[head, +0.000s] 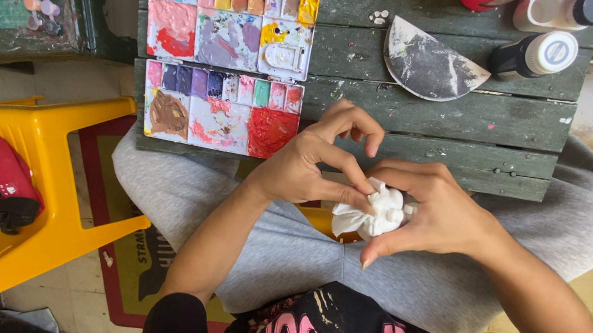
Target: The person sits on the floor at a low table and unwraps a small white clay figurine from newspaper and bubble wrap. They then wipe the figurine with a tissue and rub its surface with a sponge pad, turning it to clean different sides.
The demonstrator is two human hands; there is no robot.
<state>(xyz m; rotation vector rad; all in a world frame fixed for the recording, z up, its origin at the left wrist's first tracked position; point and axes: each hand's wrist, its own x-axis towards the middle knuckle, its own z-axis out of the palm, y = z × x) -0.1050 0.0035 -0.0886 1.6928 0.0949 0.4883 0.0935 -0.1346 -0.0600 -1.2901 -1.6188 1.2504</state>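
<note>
A small white figurine (376, 213) is held over the lap, just off the near edge of the wooden table (482, 126), clamped between the fingers of the left hand (308, 169) and right hand (439, 212). A paint palette (223, 64) is laid open at the table's left edge.

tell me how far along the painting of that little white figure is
Done: the paint palette lies open, its wells full of mixed colours. In hand: the left hand and right hand both hold the white figure over the lap. Left: the figure shows no colour, and neither hand holds a brush.
</note>
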